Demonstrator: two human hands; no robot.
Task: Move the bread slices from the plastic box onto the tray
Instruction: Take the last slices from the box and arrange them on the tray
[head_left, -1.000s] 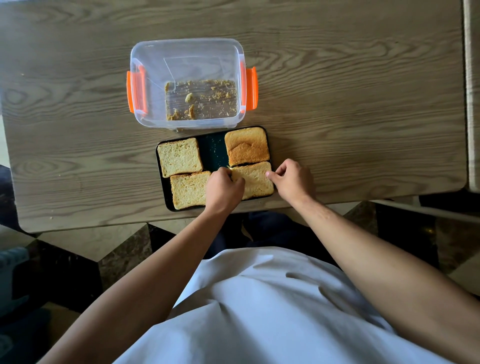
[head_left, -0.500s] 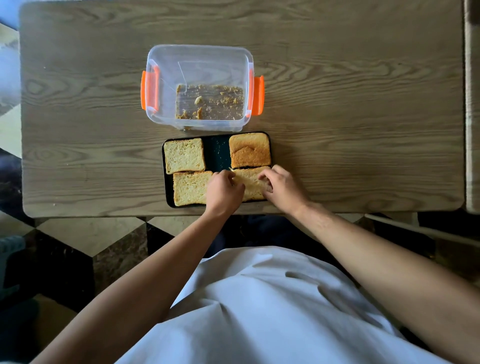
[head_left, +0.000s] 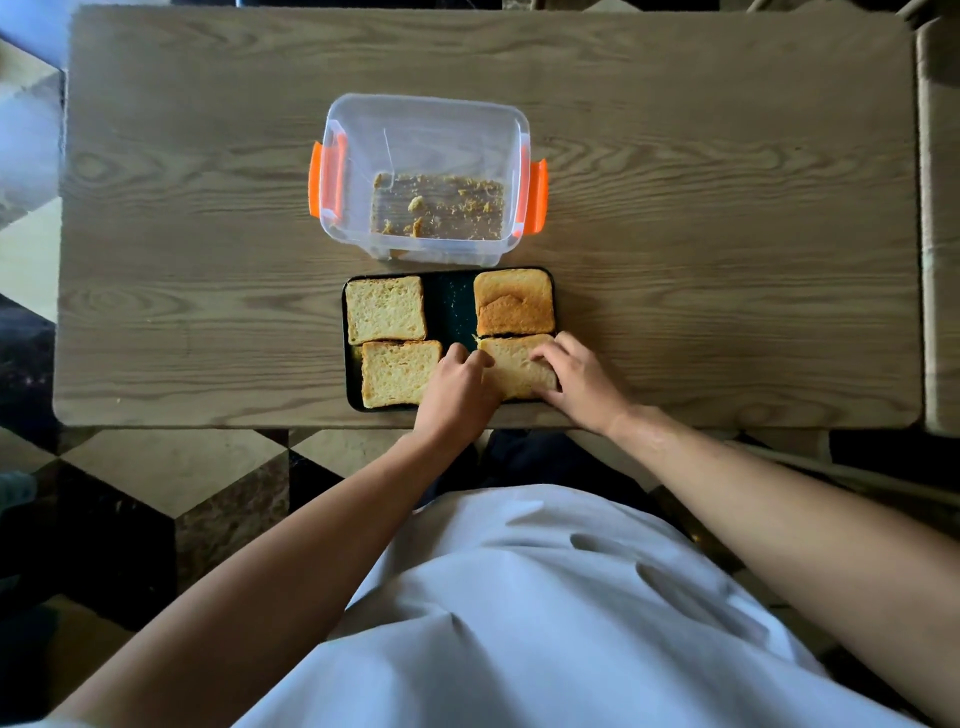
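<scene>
The clear plastic box (head_left: 423, 130) with orange latches stands on the table and holds only crumbs. Just in front of it lies the dark tray (head_left: 450, 306) with several bread slices. A pale slice (head_left: 385, 308) is at its far left, another pale slice (head_left: 400, 372) at its near left, and a browner slice (head_left: 514, 301) at its far right. The near-right slice (head_left: 511, 364) lies between my hands. My left hand (head_left: 457, 384) grips its left edge and my right hand (head_left: 579, 376) holds its right edge, fingers resting on top.
The wooden table (head_left: 727, 234) ends just in front of the tray. A second surface (head_left: 940, 234) adjoins it on the right. Below the near edge are a tiled floor (head_left: 171, 467) and my white shirt (head_left: 545, 623).
My right hand has moved left from beside the tray onto the near-right slice. My left hand stays at that slice's left edge. The camera view has shifted, so the table appears lower and further right.
</scene>
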